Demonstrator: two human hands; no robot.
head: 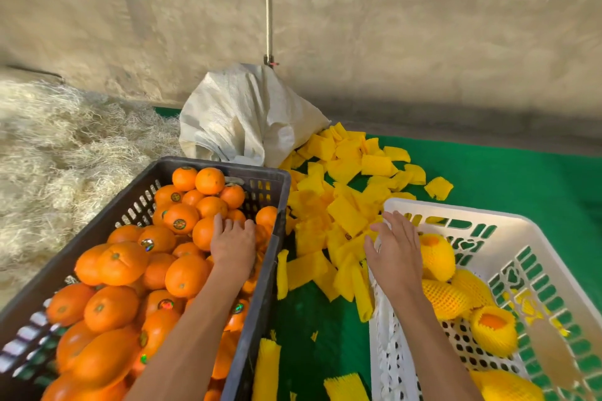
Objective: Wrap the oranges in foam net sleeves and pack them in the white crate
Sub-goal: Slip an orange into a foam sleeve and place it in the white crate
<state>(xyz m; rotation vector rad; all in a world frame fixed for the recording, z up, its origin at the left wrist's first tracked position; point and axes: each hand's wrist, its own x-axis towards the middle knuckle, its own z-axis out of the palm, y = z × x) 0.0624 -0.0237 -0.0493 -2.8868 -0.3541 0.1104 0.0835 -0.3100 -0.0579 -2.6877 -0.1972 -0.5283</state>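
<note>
Left hand (233,242) spread on oranges (182,221); right hand (395,246) spread over white crate (456,208) corner.

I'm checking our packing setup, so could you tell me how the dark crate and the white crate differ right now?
The dark crate is heaped with bare oranges; the white crate holds only a few oranges in yellow foam net sleeves, its perforated floor showing. The left hand rests in the dark crate; the right hand hovers over the white crate's edge. Both are slotted plastic.
</note>
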